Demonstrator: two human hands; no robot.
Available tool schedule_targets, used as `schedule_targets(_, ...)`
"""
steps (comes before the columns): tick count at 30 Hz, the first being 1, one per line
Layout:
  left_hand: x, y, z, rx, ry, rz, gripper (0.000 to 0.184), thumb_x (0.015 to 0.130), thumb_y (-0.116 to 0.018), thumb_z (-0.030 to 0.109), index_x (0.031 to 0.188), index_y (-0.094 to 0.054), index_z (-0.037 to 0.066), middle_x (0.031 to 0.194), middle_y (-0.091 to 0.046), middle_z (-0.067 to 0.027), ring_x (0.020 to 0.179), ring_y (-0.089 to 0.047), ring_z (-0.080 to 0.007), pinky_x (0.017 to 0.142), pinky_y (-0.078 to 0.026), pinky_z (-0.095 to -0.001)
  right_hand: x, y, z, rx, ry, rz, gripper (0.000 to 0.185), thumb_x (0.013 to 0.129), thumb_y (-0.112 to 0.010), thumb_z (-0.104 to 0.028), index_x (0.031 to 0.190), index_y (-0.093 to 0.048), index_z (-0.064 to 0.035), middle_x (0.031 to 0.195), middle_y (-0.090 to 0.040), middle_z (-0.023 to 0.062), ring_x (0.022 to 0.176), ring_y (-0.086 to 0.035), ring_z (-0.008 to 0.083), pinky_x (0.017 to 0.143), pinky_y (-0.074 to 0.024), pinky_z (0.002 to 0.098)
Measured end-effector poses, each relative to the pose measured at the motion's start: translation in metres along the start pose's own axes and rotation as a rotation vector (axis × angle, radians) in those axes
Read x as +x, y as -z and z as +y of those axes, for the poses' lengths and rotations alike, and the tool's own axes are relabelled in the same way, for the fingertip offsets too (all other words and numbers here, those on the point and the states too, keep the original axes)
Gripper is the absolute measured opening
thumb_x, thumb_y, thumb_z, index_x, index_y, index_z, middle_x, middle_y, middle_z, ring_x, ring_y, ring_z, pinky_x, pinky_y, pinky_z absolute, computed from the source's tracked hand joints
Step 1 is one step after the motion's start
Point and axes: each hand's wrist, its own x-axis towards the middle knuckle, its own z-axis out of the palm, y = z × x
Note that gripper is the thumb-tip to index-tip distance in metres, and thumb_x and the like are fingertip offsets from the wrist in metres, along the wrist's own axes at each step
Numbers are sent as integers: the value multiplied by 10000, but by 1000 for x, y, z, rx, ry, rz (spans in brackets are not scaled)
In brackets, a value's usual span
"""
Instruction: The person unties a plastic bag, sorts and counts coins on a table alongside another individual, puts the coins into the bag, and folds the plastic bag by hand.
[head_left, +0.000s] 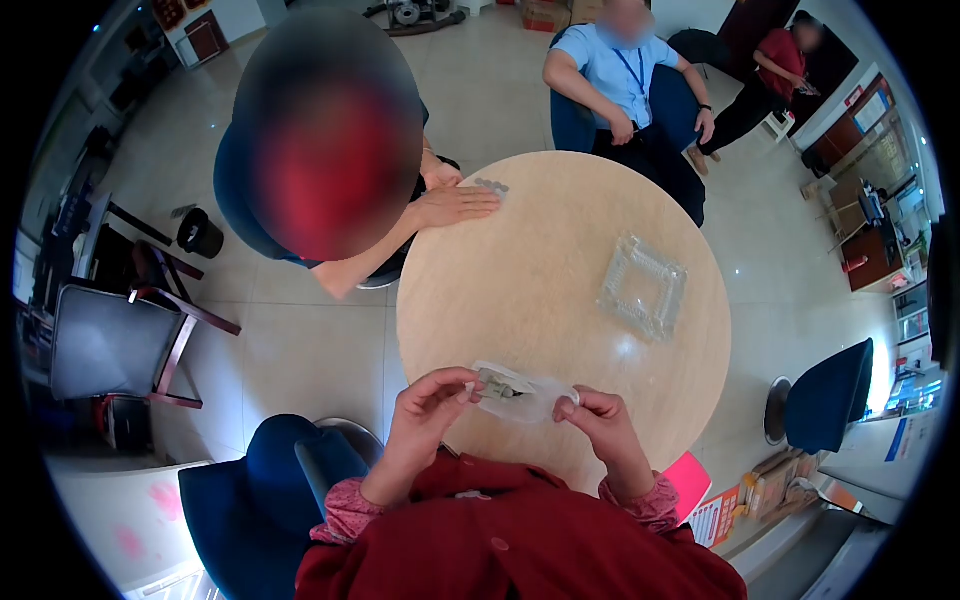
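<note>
Over the near edge of the round table, a small translucent plastic bag [543,401] is stretched between my two hands. My left hand [425,408] pinches its left end, and my right hand [603,422] pinches the right end between thumb and fingers. Some greyish-green pieces [500,387] show at the left part of the bag; their kind is too small to make out. Farther off on the table, to the right, lies a clear square tray [645,288], apart from both hands.
Across the round wooden table [540,270], a person in red rests a hand [455,207] beside small round grey discs [493,187]. A person in a light blue shirt [620,75] sits at the far side; another stands behind. Blue chairs [830,395] stand around.
</note>
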Motion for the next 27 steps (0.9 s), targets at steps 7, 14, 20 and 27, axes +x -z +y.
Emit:
schedule_targets(7, 0, -12, 17, 63, -57, -82, 213, 881, -564, -20, 1091, -598, -9, 1029, -628, -73, 961, -590, -136, 866, -470, -279, 3, -18, -39, -6, 184, -95, 83, 862, -606, -33, 889, -677, 1, 933, -587, 55, 863, -551, 121, 734, -434, 240)
schedule_targets(14, 10, -28, 13, 483, -168, -292, 256, 844, -568, -34, 1091, -609, 20, 1013, -643, -92, 960, -610, -173, 834, -483, -297, 10, -29, -29, -421, 262, -130, 165, 846, -617, -61, 1002, -654, -23, 877, -604, 97, 824, -587, 183, 708, -458, 273)
schedule_targets(20, 8, -30, 6, 619, -40, -238, 268, 821, -592, 0, 1079, -625, 65, 954, -650, -105, 897, -625, -226, 828, -482, -306, 4, -29, -13, -565, 113, -7, 312, 834, -634, -112, 1139, -594, -58, 914, -628, 134, 809, -632, 239, 727, -490, 313)
schedule_targets(27, 13, -34, 7, 832, -305, -409, 249, 811, -596, 46, 1053, -630, 96, 855, -639, -108, 780, -597, -298, 740, -481, -374, 5, -40, -5, -540, 201, -128, 317, 836, -616, -118, 1143, -576, -54, 1016, -640, 151, 883, -646, 291, 783, -498, 335)
